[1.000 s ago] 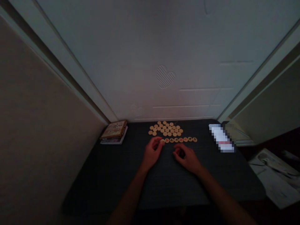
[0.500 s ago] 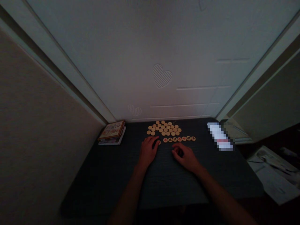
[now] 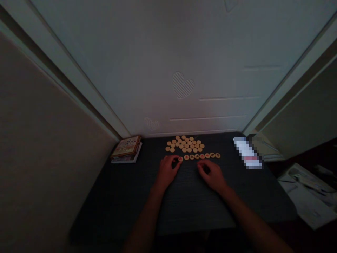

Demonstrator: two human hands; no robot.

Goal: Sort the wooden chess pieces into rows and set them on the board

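My left hand (image 3: 166,171) rests on the dark table (image 3: 184,207), its curled fingertips pinched on a round wooden piece (image 3: 180,159) with a red mark. That piece lies at the left end of a row of marked pieces (image 3: 202,156). Behind the row, a cluster of several plain-faced round pieces (image 3: 185,144) lies flat near the wall. My right hand (image 3: 212,174) rests just below the row, fingers curled in, with nothing visible in them.
A small stack of books or boxes (image 3: 126,149) sits at the table's back left corner. A blurred white object (image 3: 248,153) lies at the back right. Papers (image 3: 305,193) lie on the floor to the right. A white panelled wall (image 3: 181,88) closes the back.
My left hand turned the piece it held down onto the table at the left end of the row, red-marked face up. My right hand shifted slightly right and forward.
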